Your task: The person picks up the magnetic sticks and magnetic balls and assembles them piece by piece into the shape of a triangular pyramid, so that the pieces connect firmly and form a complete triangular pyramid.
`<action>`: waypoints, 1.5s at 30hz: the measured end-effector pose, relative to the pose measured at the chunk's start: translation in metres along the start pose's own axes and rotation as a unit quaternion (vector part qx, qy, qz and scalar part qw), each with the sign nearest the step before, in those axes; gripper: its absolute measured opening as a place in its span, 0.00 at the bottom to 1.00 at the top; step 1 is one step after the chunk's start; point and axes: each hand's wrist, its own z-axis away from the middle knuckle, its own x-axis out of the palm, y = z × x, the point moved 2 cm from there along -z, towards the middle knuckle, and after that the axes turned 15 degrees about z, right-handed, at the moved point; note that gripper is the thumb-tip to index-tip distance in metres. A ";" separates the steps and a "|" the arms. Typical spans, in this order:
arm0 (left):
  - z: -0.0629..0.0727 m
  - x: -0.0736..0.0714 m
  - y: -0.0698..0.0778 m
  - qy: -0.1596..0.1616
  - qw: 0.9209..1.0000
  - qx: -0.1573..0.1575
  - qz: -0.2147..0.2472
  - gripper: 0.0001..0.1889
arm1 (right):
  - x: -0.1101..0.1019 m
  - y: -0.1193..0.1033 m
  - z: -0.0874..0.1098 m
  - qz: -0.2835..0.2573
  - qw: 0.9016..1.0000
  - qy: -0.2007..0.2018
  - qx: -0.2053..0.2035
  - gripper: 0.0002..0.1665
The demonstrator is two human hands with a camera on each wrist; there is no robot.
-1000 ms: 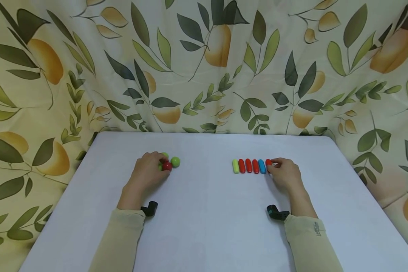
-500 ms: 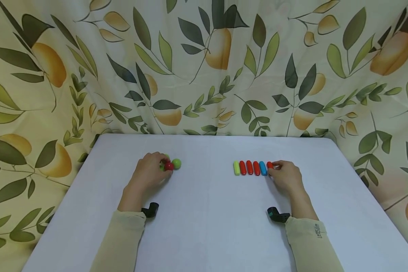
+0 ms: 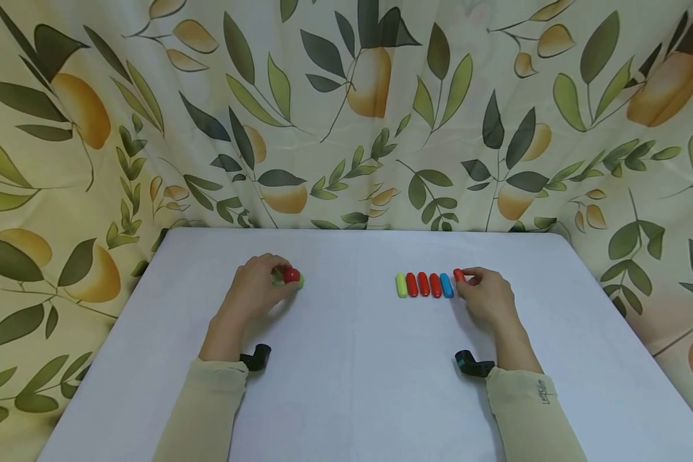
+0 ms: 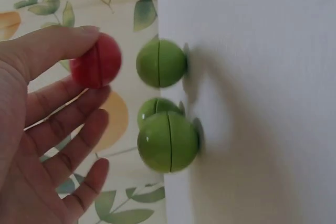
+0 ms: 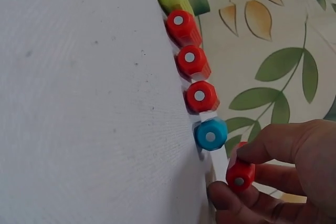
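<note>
Between thumb and fingertips, my left hand pinches a glossy red ball with a seam round it, held up off the table. Three green balls rest on the table beside that hand: one green ball and a pair lower in the left wrist view, the front green ball partly covering the other. My right hand pinches a short red stick with a silvery disc in its end. It is raised slightly, just right of a blue stick that lies at the end of a row.
The row continues leftward with red sticks and a yellow-green stick, lying side by side. All lie on a white-covered table. A leaf-and-fruit patterned curtain hangs behind its far edge. Black wrist cameras jut inward from both wrists.
My left hand has lifted the red ball away from the green balls. The right hand has raised the red stick slightly from its place beside the blue one.
</note>
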 end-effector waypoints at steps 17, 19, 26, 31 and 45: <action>0.002 0.042 0.034 0.009 0.993 0.026 0.116 0.18 | -0.004 -0.014 0.008 -0.021 0.999 0.014 -0.045 0.31; 0.002 0.048 0.037 0.008 0.991 0.020 0.129 0.18 | -0.005 -0.016 0.010 -0.020 0.998 0.018 -0.055 0.30; 0.003 0.064 0.042 -0.009 0.988 0.013 0.156 0.18 | -0.004 -0.025 0.013 -0.018 0.993 0.038 -0.111 0.27; 0.004 0.070 0.043 -0.022 0.986 0.008 0.164 0.18 | -0.003 -0.034 0.014 -0.015 0.984 0.055 -0.171 0.25; 0.006 0.080 0.040 -0.045 0.977 -0.006 0.207 0.18 | 0.014 -0.067 0.027 -0.032 0.968 0.047 -0.242 0.23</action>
